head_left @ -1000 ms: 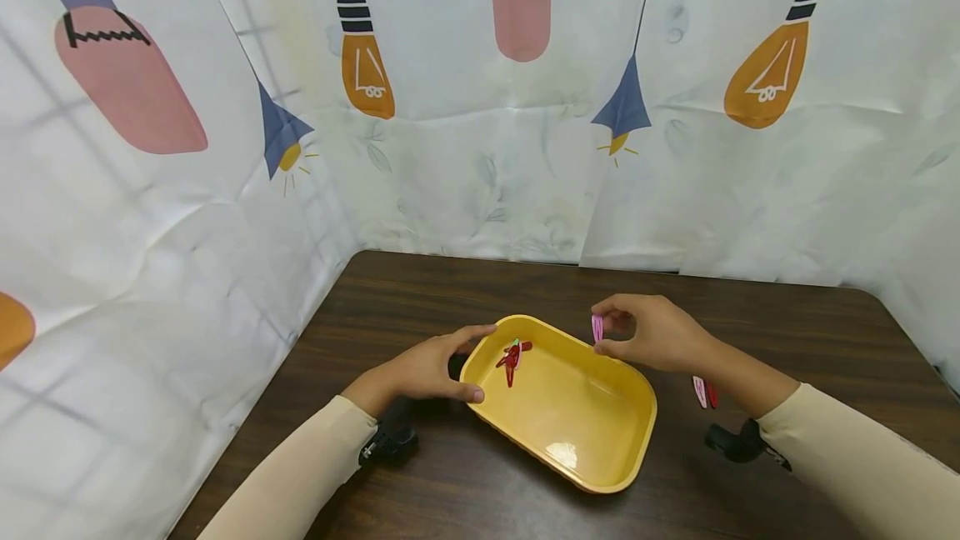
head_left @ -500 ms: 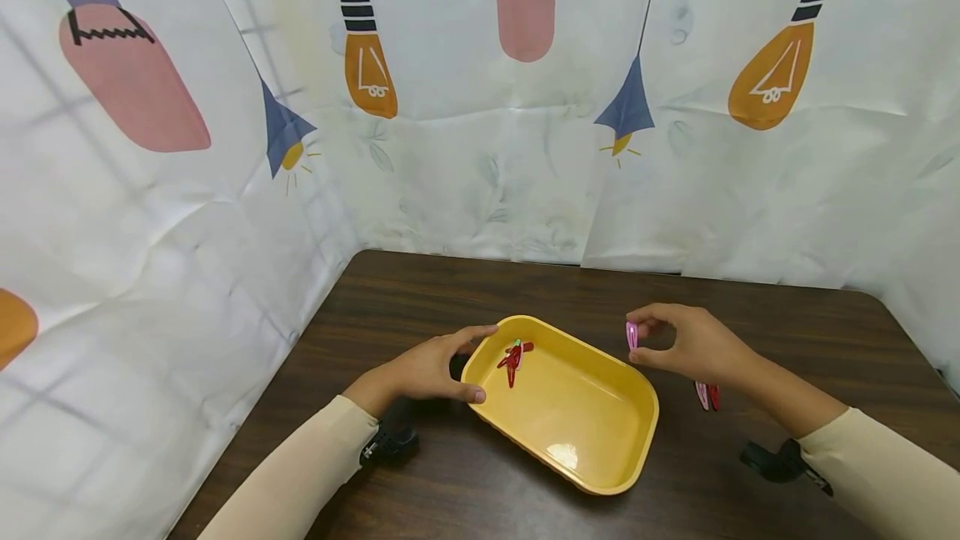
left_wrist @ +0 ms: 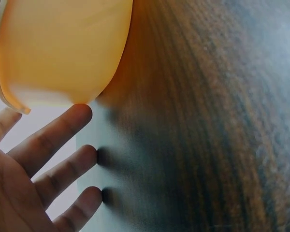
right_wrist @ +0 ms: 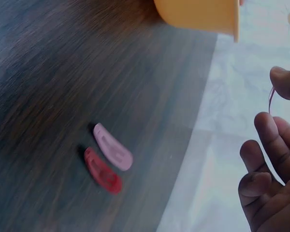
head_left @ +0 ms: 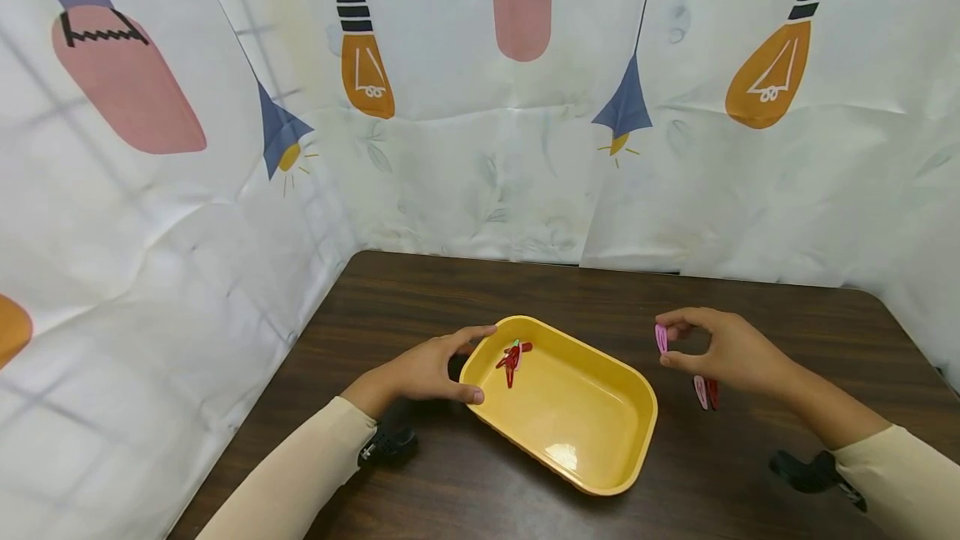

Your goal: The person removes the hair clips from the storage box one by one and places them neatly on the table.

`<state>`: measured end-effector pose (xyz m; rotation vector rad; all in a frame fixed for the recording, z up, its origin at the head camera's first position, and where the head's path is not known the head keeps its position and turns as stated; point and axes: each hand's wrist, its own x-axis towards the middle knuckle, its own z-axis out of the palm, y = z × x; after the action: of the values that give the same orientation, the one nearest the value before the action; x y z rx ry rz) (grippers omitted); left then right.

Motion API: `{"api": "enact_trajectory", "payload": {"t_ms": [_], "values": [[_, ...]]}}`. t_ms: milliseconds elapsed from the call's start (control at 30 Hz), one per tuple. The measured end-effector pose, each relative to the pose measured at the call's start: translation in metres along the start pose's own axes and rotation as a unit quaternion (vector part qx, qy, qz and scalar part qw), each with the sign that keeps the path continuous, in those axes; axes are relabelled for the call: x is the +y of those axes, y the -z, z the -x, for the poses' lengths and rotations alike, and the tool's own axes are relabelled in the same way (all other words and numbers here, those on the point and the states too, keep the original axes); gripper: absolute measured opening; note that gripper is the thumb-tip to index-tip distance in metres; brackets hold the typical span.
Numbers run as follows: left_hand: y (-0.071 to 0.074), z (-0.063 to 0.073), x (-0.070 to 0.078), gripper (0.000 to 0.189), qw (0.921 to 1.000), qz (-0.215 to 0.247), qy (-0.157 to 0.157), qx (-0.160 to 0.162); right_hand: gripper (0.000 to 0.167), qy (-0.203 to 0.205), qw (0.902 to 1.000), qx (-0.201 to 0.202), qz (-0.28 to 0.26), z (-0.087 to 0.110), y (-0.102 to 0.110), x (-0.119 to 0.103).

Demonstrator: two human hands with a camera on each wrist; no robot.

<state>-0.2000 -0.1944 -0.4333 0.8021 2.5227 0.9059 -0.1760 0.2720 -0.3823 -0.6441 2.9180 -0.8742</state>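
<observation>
Right hand (head_left: 731, 351) pinching pink clip (head_left: 662, 338), left hand (head_left: 426, 367) spread against tray (head_left: 573, 411)

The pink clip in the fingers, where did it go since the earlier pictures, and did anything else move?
The right hand moved right, away from the yellow tray, still pinching the pink clip. Nothing was picked up or let go. The left hand stayed at the tray's left end. The little pile of clips inside and the two clips on the table stayed put.
</observation>
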Motion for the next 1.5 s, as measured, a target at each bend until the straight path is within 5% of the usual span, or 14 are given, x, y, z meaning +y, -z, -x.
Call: {"api": "enact_trajectory", "payload": {"t_ms": [700, 1500], "values": [[-0.001, -0.001, -0.001, 0.095, 0.9998, -0.002, 0.019, 0.006, 0.053, 0.0, 0.9997, 0.02, 0.012, 0.029, 0.004, 0.04], [-0.003, -0.001, -0.004, 0.094, 0.9999, 0.0, 0.013, 0.01, 0.054, -0.045, 0.9985, -0.009, 0.029, 0.055, -0.006, 0.082]]}}
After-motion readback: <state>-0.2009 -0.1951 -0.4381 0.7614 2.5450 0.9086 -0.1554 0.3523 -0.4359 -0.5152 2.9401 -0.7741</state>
